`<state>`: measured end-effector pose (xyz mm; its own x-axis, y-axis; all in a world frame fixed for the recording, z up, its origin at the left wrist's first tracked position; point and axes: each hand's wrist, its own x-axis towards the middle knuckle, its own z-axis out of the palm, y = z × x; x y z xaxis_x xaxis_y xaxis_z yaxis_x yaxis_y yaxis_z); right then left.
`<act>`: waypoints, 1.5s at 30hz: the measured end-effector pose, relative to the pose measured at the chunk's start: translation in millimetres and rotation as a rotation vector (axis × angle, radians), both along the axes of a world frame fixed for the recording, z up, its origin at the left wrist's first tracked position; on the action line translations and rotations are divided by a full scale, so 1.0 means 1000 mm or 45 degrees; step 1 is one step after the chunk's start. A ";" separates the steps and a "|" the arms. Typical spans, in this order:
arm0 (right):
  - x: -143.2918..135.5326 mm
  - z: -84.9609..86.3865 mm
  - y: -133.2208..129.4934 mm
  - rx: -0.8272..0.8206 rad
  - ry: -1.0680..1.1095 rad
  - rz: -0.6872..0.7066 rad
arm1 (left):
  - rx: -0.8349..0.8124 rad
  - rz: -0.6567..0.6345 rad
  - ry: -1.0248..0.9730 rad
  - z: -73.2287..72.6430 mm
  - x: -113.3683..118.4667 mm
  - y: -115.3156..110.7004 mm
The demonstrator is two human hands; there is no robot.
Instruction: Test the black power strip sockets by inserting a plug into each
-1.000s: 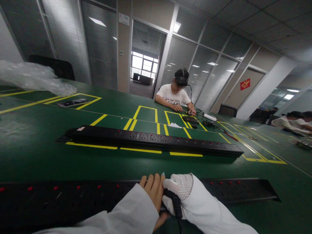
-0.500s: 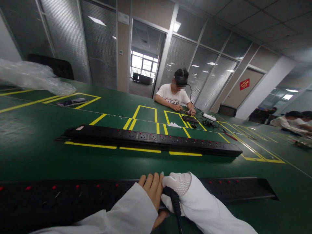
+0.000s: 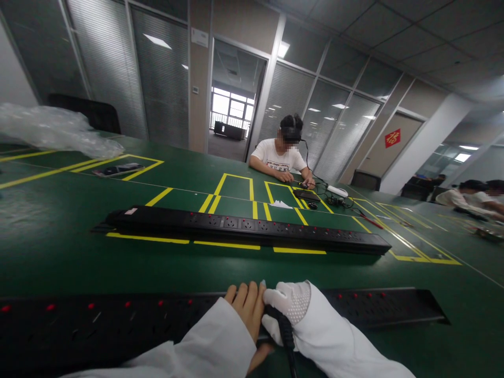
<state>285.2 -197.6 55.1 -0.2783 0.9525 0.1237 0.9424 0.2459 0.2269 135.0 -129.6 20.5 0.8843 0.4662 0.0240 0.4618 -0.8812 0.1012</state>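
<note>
A long black power strip (image 3: 388,307) with red indicator lights lies across the green table in front of me. My left hand (image 3: 247,310), bare, wraps over its middle, fingertips at the far edge and thumb on the near side. Right beside it, my right hand (image 3: 289,303) in a white dotted glove is closed around a black power plug (image 3: 284,323). From the plug a thick black cord runs down toward the bottom of the view. The hand covers the plug's front, so I cannot tell whether it sits in a socket.
Farther back lies a second black power strip (image 3: 252,227), among yellow tape markings. Clear plastic wrap (image 3: 59,128) and a phone (image 3: 118,169) are at the left. Across the table sits a person (image 3: 277,157) with cables (image 3: 338,200); others sit at the far right.
Both hands keep their hold in nearly the same place. The view has shifted very slightly.
</note>
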 end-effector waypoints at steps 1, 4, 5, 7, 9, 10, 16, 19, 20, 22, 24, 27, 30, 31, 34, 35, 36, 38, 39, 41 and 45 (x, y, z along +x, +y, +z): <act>0.000 0.001 -0.001 0.011 -0.004 0.003 | 0.005 -0.002 0.001 0.000 0.000 0.000; -0.003 0.003 -0.005 0.027 -0.008 0.008 | 0.002 0.002 0.028 0.000 0.000 0.001; -0.004 0.003 -0.006 0.025 0.001 0.006 | -0.002 0.003 0.040 0.000 0.000 0.001; -0.006 0.003 -0.007 0.021 0.037 -0.001 | -0.014 0.003 0.052 0.000 0.000 0.001; -0.008 0.003 -0.007 0.023 0.083 -0.009 | -0.035 0.006 0.043 0.000 0.000 0.001; -0.009 0.003 -0.008 0.026 0.104 -0.013 | -0.045 0.010 0.035 0.000 0.000 0.001; -0.012 0.005 -0.012 0.045 0.155 -0.040 | -0.032 0.003 0.016 -0.002 0.000 0.001; -0.013 0.006 -0.014 0.051 0.156 -0.047 | -0.051 0.011 -0.016 -0.005 0.000 0.001; -0.013 0.006 -0.014 0.052 0.156 -0.049 | -0.057 0.012 -0.024 -0.005 0.000 0.001; -0.013 0.006 -0.014 0.057 0.155 -0.051 | -0.055 0.012 -0.035 -0.007 0.000 0.001; -0.013 0.006 -0.014 0.062 0.152 -0.050 | -0.038 0.010 -0.044 -0.008 -0.001 0.002; -0.013 0.006 -0.014 0.069 0.143 -0.042 | -0.011 -0.003 -0.054 -0.009 -0.001 0.002; -0.011 0.006 -0.012 0.071 0.125 -0.033 | -0.012 0.000 -0.075 -0.008 -0.001 0.001; -0.010 0.006 -0.011 0.070 0.117 -0.031 | -0.017 0.005 -0.079 -0.008 -0.002 0.000; -0.006 0.003 -0.009 0.067 0.091 -0.033 | -0.026 0.017 -0.065 -0.005 -0.002 0.000; -0.005 0.002 -0.008 0.069 0.083 -0.035 | -0.025 0.012 -0.057 -0.005 -0.002 -0.001; -0.004 0.001 -0.007 0.074 0.079 -0.037 | -0.025 0.004 -0.053 -0.004 -0.003 -0.001; -0.003 -0.001 -0.007 0.085 0.079 -0.042 | -0.024 -0.010 -0.048 -0.004 -0.003 0.000; -0.003 -0.002 -0.007 0.090 0.082 -0.046 | -0.024 -0.013 -0.044 -0.005 -0.003 0.000; -0.003 -0.003 -0.007 0.095 0.087 -0.052 | -0.024 -0.014 -0.028 -0.005 -0.003 0.000; -0.003 -0.003 -0.007 0.090 0.100 -0.064 | -0.036 -0.014 -0.019 -0.006 -0.002 0.001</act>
